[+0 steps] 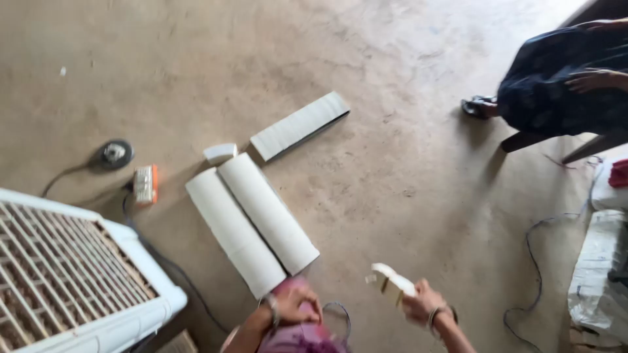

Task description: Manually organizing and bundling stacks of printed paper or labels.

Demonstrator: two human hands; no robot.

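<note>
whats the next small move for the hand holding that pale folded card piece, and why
Probably lower the right hand and bring its small pale folded card piece leftward toward the two long white stacks lying side by side on the brown floor. The piece is held in the air, apart from them, while the left hand rests at the stacks' near end. A similar small white piece already lies at their far end.

Two long stacks side by side mid-floor; third stack beyond them; cooler left; extension box between cooler and stacks; seated person far right.
</note>
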